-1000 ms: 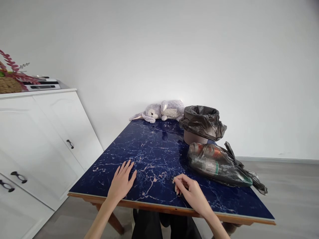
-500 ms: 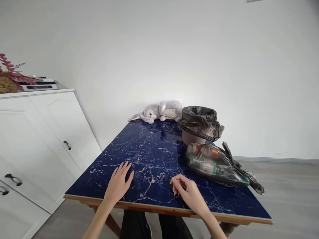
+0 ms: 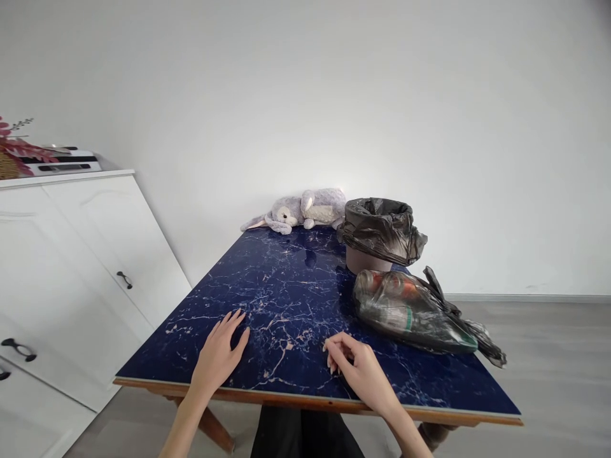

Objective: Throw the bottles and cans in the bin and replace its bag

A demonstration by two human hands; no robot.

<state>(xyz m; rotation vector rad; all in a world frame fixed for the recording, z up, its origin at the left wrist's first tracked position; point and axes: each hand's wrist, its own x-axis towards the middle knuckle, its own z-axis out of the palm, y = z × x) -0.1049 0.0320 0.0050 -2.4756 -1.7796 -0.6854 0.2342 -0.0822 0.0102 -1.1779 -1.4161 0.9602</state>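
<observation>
My left hand lies flat on the blue marble-patterned table, fingers stretched out and thumb apart, with nothing in it. Near the front edge my right hand rests with its fingers curled in towards the thumb; I see nothing held. Just beyond that hand, to its right, a knotted dark see-through plastic bag lies on its side. Bottles or cans with orange and green parts show through it. Behind the bag stands a waste bin lined with a black bin bag. Neither hand touches these things.
A grey plush rabbit lies at the table's far end against the white wall. To the left stands a white cabinet with dark handles, a basket of pink flowers on top. The table's wooden front edge is close to my legs.
The view has shifted slightly, and my left hand sits a little further left in it. My legs have come together under the table. The objects on the table stay in place.
</observation>
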